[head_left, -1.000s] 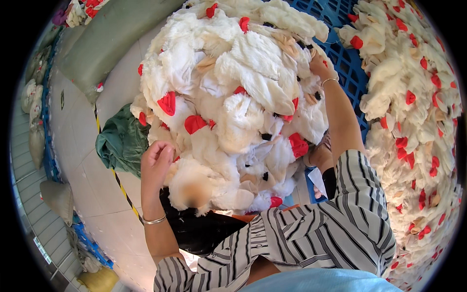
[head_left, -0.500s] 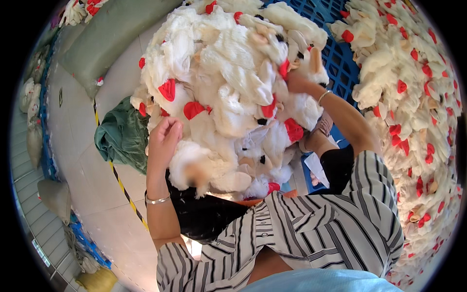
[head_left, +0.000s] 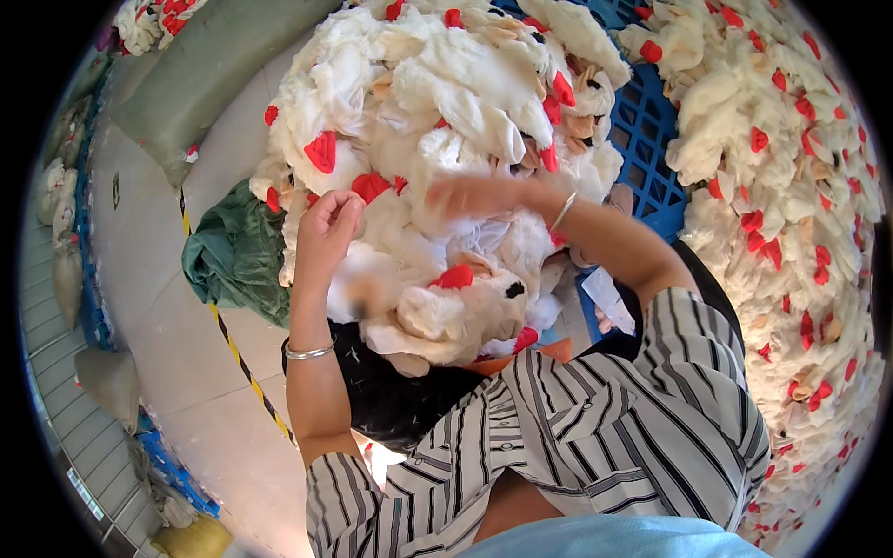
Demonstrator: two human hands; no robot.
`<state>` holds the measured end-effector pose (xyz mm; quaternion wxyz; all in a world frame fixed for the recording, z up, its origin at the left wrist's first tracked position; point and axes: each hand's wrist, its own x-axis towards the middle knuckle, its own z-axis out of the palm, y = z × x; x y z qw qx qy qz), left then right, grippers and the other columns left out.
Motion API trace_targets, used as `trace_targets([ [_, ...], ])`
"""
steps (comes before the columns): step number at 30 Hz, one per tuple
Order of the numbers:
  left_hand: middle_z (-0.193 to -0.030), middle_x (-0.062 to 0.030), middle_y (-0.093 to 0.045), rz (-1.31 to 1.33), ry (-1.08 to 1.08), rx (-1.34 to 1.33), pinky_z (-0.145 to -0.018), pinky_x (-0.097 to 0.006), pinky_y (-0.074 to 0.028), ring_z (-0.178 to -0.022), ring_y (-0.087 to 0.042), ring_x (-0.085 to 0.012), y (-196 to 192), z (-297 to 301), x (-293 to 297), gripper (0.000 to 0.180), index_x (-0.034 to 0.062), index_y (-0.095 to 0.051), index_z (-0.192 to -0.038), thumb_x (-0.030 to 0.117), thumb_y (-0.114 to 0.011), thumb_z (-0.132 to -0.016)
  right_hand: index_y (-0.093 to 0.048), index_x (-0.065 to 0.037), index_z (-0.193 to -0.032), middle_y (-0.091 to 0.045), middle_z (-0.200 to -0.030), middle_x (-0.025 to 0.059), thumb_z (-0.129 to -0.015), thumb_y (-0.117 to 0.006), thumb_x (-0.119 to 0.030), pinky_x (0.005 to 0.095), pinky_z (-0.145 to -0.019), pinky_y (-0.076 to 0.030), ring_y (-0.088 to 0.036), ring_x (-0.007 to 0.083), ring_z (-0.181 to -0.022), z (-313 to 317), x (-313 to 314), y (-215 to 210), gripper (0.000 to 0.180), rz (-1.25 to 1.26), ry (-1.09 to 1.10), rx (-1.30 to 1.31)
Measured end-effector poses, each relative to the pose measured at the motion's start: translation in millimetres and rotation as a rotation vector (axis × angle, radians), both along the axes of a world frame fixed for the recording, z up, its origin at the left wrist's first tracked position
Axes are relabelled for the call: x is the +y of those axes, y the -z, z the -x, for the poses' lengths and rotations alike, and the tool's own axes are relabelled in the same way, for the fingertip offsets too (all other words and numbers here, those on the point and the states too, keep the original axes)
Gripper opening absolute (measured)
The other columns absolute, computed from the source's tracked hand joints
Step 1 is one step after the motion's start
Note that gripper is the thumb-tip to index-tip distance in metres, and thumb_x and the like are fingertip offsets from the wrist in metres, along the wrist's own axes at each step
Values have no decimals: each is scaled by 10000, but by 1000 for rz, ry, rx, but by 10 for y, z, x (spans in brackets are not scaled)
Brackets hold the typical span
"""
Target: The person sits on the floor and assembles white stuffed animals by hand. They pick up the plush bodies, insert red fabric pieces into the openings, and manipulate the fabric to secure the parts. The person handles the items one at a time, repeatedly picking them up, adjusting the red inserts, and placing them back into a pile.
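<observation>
A big heap of white fluffy plush-toy skins (head_left: pixel 400 102) with red, tan and black parts lies in front of me. My left hand (head_left: pixel 330 223) is closed at the heap's left side, thumb against curled fingers; anything inside the fist is hidden. A white plush piece (head_left: pixel 367 274), partly blurred, is just below that hand. My right hand (head_left: pixel 479 197) is over the heap's near middle, smeared by motion, so its fingers cannot be read. One plush skin with a red part and a black spot (head_left: pixel 446 321) lies close to my lap.
More white plush skins (head_left: pixel 744 186) fill the right side. Blue plastic lattice (head_left: pixel 646 130) shows between the heaps. On the left are green cloth (head_left: pixel 237 256), a grey-green sack (head_left: pixel 219 74), and yellow-black floor tape (head_left: pixel 237 363). A white paper (head_left: pixel 609 302) is near my leg.
My right hand has come from the heap's right side leftward to its near middle. My left hand has risen slightly. A plush skin with a red part now shows near my lap.
</observation>
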<state>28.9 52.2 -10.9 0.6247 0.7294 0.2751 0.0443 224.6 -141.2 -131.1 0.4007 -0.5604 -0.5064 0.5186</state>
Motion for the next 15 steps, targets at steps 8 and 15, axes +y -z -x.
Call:
trace_targets([
  [8,-716,60,-492,-142,-27,91,-577,-175,-345,-635,-422,-17,-68,37,3,134,27,-593,-908,147,-555,-954,-372,-69,-1409,-403,-1375,281,-587,-834,-519,402,-1043,-382,-456,373,-1252,-2337,-441,374,1045,313,944,-1103],
  [15,-740,74,-513,-149,37,145,-590,-170,-361,-648,-420,-1,55,-159,16,129,26,-599,-915,149,-580,-949,-241,-49,-1460,-337,-1401,350,-823,-590,-220,457,-1055,-370,-388,446,-1297,-3222,-824,2280,747,504,1128,-964],
])
